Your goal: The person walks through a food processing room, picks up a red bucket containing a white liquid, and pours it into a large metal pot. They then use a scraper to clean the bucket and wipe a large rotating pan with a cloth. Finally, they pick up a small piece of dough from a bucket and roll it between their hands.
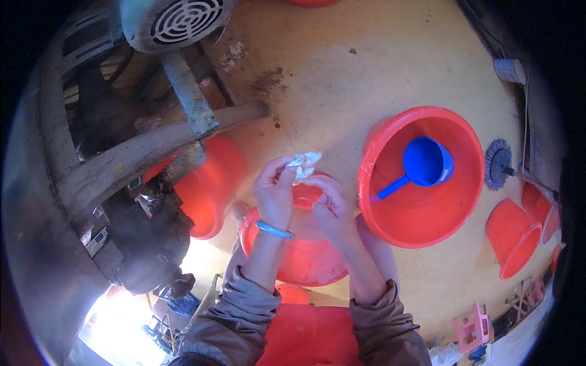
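Between the fingertips of my left hand (274, 194) is a small crumpled white piece (306, 163), soft-looking, with its exact kind too small to tell. My right hand (334, 210) has its fingers curled in, and its fingertips meet the lower edge of the same piece. A light blue bangle circles my left wrist. Both hands are raised over a red basin (312, 259) between my knees, whose far rim they partly cover. What lies inside that basin is hard to make out.
A larger red basin (373, 213) to the right holds a blue dipper (425, 161). A dirty metal machine frame with a motor (183, 21) fills the left, above a red tub (210, 189). At far right are a mop head (498, 163), a tipped red bucket (510, 235) and a pink stool (473, 329).
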`<state>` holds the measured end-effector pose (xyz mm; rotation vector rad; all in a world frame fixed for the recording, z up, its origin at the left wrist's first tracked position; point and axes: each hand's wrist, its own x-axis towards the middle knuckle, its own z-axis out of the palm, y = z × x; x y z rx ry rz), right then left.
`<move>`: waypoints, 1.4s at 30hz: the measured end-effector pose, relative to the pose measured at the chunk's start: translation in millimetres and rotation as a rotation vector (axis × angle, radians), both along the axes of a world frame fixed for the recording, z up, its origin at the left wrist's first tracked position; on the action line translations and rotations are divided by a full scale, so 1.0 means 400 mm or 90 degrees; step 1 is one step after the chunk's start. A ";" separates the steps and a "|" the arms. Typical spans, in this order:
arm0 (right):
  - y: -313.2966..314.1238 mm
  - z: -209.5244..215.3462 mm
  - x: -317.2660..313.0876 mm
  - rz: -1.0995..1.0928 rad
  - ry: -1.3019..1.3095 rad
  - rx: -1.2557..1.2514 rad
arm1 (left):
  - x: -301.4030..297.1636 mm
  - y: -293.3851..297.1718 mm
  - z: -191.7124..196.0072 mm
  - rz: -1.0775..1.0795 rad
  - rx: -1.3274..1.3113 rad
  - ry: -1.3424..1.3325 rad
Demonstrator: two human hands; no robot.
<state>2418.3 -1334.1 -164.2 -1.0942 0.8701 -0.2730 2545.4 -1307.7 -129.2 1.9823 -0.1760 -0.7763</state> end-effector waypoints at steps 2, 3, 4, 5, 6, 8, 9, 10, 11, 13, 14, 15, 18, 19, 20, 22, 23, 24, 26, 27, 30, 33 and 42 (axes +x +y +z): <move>-0.001 -0.002 -0.003 -0.023 -0.022 0.001 | 0.013 0.003 0.000 -0.028 -0.002 -0.029; -0.002 -0.003 -0.001 -0.035 0.002 0.049 | 0.015 0.004 0.002 -0.043 -0.001 -0.036; -0.006 -0.003 0.003 -0.052 0.026 0.079 | 0.016 0.005 0.004 -0.059 0.001 -0.042; -0.008 -0.003 0.008 -0.063 0.068 0.110 | 0.014 0.008 0.007 -0.087 0.029 -0.041; -0.011 -0.002 0.013 -0.101 0.036 0.157 | 0.010 0.012 0.010 -0.115 0.057 -0.038; -0.014 0.002 0.022 -0.141 0.016 0.244 | -0.006 0.024 0.014 -0.173 0.076 -0.077; -0.016 0.004 0.027 -0.153 0.009 0.282 | -0.011 0.028 0.011 -0.178 0.080 -0.030; -0.016 0.008 0.027 -0.144 0.009 0.313 | -0.016 0.031 0.006 -0.196 0.055 -0.025; -0.017 0.010 0.028 -0.141 -0.015 0.331 | -0.021 0.034 0.000 -0.219 0.060 -0.012; -0.018 0.010 0.026 -0.178 0.017 0.390 | -0.031 0.041 -0.010 -0.192 0.004 0.056; -0.020 0.008 0.024 -0.196 0.016 0.422 | -0.035 0.042 -0.015 -0.203 -0.009 0.067; -0.022 0.004 0.021 -0.212 -0.001 0.428 | -0.038 0.044 -0.018 -0.215 -0.011 0.073; -0.037 -0.011 0.013 -0.273 -0.042 0.472 | -0.048 0.050 -0.009 -0.301 -0.030 0.018; -0.043 -0.014 0.012 -0.305 -0.048 0.485 | -0.047 0.053 -0.001 -0.359 0.019 -0.055; -0.049 -0.016 0.010 -0.334 -0.046 0.501 | -0.041 0.058 0.010 -0.425 0.060 -0.135; -0.060 -0.013 0.008 -0.350 -0.045 0.480 | -0.034 0.061 0.029 -0.518 0.163 -0.292; -0.064 -0.008 0.010 -0.355 -0.054 0.468 | -0.030 0.062 0.039 -0.544 0.228 -0.369; -0.067 -0.002 0.012 -0.339 -0.038 0.469 | -0.025 0.061 0.047 -0.564 0.285 -0.463; -0.067 0.011 0.019 -0.304 -0.034 0.450 | -0.014 0.051 0.046 -0.627 0.339 -0.539; -0.064 0.016 0.023 -0.295 -0.033 0.454 | -0.011 0.045 0.041 -0.658 0.362 -0.583; -0.051 0.024 0.036 -0.270 -0.014 0.407 | -0.012 0.038 0.026 -0.664 0.345 -0.583; -0.041 0.020 0.040 -0.243 0.048 0.298 | -0.027 0.041 0.016 -0.717 0.407 -0.547; -0.078 0.012 0.021 -0.243 0.160 0.303 | -0.047 0.075 0.062 -0.840 0.288 -0.470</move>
